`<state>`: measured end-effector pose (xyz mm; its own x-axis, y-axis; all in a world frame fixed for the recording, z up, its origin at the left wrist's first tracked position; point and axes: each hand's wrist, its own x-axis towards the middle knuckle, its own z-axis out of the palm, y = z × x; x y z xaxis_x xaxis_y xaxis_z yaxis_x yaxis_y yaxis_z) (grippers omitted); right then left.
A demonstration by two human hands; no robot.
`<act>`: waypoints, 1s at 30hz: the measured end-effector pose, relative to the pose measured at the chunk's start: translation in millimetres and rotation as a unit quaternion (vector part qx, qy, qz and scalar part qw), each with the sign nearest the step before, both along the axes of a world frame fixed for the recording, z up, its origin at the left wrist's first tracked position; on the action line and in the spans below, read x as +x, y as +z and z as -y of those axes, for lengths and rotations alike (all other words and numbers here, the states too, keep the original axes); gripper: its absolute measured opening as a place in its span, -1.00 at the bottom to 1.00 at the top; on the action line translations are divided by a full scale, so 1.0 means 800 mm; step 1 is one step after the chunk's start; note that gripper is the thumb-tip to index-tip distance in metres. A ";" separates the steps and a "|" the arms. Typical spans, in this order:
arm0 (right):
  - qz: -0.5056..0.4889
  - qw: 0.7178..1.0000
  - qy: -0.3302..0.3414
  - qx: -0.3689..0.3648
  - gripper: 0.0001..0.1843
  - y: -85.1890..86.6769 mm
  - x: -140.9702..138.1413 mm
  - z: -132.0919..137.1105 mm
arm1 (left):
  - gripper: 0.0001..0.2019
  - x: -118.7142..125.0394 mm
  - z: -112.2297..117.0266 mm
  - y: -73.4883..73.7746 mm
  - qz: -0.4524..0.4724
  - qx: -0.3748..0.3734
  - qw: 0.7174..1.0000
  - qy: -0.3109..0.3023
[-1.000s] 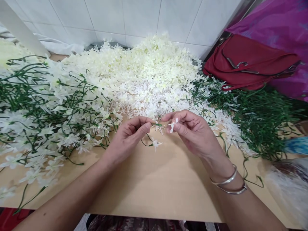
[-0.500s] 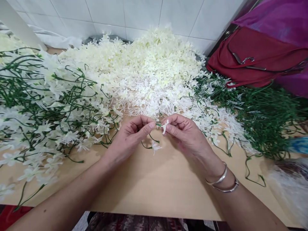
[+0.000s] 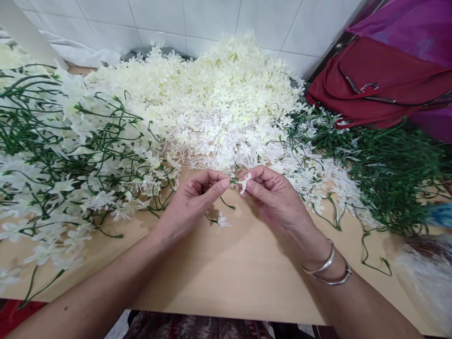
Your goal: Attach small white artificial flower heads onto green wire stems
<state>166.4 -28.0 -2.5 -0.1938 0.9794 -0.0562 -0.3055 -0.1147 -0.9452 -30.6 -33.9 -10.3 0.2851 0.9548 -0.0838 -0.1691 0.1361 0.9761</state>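
Between finger and thumb, my left hand [image 3: 197,195] pinches a thin green plastic stem [image 3: 233,181], its tip poking out toward the right. Facing it, my right hand [image 3: 273,193] pinches a small white artificial flower [image 3: 244,183]. The flower's narrow base and the stem tip are very close; I cannot tell whether they touch. Below my left hand hangs another white flower [image 3: 221,221] on a green branch, partly hidden by the fingers. Behind both hands spreads a large heap of loose white flowers [image 3: 219,99].
Flowered green stems [image 3: 81,155] are piled on the left. Bare green stems [image 3: 395,174] lie in a tangle on the right, in front of a red handbag [image 3: 384,75]. A clear plastic bag [image 3: 427,268] sits at the table's right edge. A tiled wall [image 3: 208,19] stands behind.
The flower in my right hand has drawn slightly away from the stem tip. The hanging flower below my left hand has swung a little down and left.
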 end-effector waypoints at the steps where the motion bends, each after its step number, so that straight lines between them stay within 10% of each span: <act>1: 0.003 1.000 0.000 0.003 -0.71 0.000 -0.001 0.000 | -0.74 0.000 0.001 0.001 -0.002 -0.001 1.000 -0.005; 30: 0.073 0.997 -0.008 0.040 -0.70 -0.026 -0.013 -0.002 | -0.67 0.013 0.005 -0.004 -0.021 0.012 0.999 0.027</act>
<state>156.3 -26.6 -23.3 -0.1743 0.9847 -0.0048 -0.1660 -0.0341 -0.9855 -19.8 -38.3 -13.5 0.2303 0.9704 -0.0722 -0.1342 0.1051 0.9854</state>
